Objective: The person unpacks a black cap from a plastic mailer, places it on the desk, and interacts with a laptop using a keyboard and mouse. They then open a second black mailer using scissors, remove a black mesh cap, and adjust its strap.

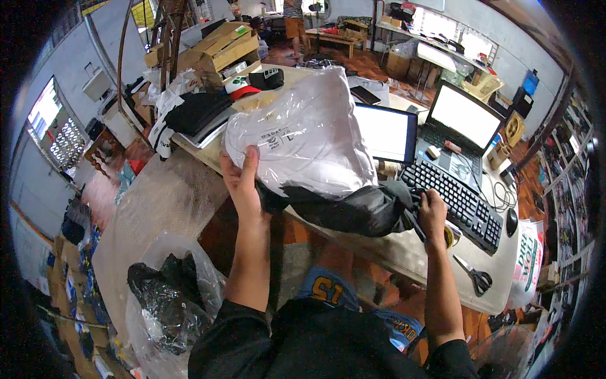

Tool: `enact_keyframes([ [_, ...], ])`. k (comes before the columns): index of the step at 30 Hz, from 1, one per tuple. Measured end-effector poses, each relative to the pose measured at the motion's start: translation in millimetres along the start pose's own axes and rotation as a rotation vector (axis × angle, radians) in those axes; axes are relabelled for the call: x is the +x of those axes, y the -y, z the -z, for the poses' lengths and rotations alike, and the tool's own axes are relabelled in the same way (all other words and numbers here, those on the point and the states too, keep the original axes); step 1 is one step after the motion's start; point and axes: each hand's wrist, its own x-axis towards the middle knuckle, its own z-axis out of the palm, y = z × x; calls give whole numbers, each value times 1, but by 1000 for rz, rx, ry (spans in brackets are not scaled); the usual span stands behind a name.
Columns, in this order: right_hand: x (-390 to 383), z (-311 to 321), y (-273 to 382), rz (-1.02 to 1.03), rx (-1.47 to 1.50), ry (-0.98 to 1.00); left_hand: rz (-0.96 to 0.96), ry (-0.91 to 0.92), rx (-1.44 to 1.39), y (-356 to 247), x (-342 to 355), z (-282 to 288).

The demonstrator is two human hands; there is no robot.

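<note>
A folded white garment [315, 126] in clear plastic, with small dark print, fills the middle of the head view. My left hand [243, 180] grips it at its lower left edge, thumb on top. Below it, partly around it, lies a dark grey plastic bag [344, 211], crumpled toward the right. My right hand [433, 215] pinches that bag's right end beside a black keyboard [461, 208]. Scissors [475, 278] with dark handles lie on the table [398, 259] below the keyboard.
A laptop [464, 117], second screen [385, 132], mouse [512, 222] and phone [365, 95] are on the table. Folded dark garments [199, 112], caps [265, 79] and cardboard boxes [224, 50] are at back left, plastic bags [164, 297] at lower left. A person [293, 31] stands far back.
</note>
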Motion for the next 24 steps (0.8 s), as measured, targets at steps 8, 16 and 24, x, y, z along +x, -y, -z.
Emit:
enact_keyframes([
  [8, -69, -9, 107, 113, 539, 261, 168, -171, -51, 26, -23, -28],
  [16, -87, -39, 90, -309, 1028, 388, 286, -209, -160, 25, 10, -29],
  [24, -57, -52, 82, -154, 764, 549, 598, -225, -94, 25, 35, -23],
])
